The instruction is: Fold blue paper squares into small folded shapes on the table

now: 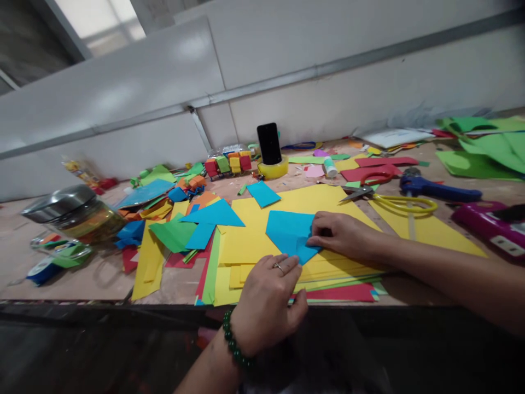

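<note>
A piece of blue paper (287,225), tapering to a point toward me, lies on a stack of yellow sheets (241,241). At its right edge my right hand (342,232) is closed, thumb and fingers pinching the paper by what looks like a small fold. My left hand (270,298), with a ring and a green bead bracelet, rests palm down, its stretched fingertips at the paper's lower corner. Behind lies a smaller blue paper piece (263,194). To the left are a blue paper triangle (217,212) and a green paper piece (174,234).
Scissors (394,202) and a blue-handled tool (443,189) lie to the right, near a purple device (490,227). A phone (269,143) stands in a yellow tape roll (274,169). At left, a metal-lidded jar (82,216) lies tilted. The table's front edge (164,303) runs below.
</note>
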Action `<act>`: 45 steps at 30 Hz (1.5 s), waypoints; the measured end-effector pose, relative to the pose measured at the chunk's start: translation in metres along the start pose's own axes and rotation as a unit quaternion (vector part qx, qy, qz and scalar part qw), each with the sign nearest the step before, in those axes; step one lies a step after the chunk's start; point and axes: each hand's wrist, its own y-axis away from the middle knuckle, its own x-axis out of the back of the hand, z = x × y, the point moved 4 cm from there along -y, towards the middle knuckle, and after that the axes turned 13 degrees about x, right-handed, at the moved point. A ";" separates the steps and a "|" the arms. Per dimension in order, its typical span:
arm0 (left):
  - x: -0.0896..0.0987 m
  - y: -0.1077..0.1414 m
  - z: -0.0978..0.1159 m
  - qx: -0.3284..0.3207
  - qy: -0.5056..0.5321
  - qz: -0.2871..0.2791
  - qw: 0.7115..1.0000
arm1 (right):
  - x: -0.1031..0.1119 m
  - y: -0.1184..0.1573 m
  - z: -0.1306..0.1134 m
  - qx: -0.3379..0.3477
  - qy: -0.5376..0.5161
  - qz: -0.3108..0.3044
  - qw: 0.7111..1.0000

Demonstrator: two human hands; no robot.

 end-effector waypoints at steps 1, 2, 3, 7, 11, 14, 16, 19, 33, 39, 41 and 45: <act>0.000 0.000 0.000 -0.001 -0.001 0.000 1.000 | 0.000 0.000 0.000 0.000 0.003 -0.002 1.000; 0.000 -0.001 0.000 -0.003 -0.002 -0.001 1.000 | 0.000 0.000 0.000 -0.001 0.007 -0.005 1.000; 0.001 -0.001 0.000 -0.004 -0.004 -0.001 1.000 | 0.000 0.001 -0.001 -0.004 0.013 -0.006 1.000; 0.002 -0.003 0.002 -0.010 -0.014 -0.008 1.000 | 0.004 0.004 -0.007 0.016 0.073 0.029 0.997; 0.003 -0.006 0.004 -0.009 -0.036 -0.023 0.999 | 0.000 0.007 -0.028 0.130 0.141 0.016 0.981; 0.004 -0.007 0.005 -0.010 -0.039 -0.025 0.999 | -0.003 0.005 -0.035 0.088 0.081 -0.011 0.993; 0.003 -0.008 0.005 -0.009 -0.040 -0.032 0.999 | -0.003 0.003 -0.038 0.039 0.044 -0.029 0.998; 0.002 -0.008 0.005 -0.006 -0.042 -0.041 0.998 | -0.001 -0.003 -0.040 -0.008 0.005 -0.071 0.997; 0.002 -0.004 0.000 -0.002 -0.024 -0.030 0.999 | 0.022 -0.003 0.004 -0.107 0.037 -0.149 0.982; 0.001 -0.004 0.000 0.001 -0.028 -0.042 0.999 | 0.033 0.009 0.024 -0.127 0.029 -0.120 0.984; 0.002 -0.004 0.001 0.002 -0.032 -0.047 0.998 | 0.038 0.010 0.028 -0.131 0.026 -0.116 0.984; 0.004 -0.004 0.001 0.017 -0.059 -0.057 0.996 | 0.047 0.006 0.010 -0.095 0.039 -0.065 0.993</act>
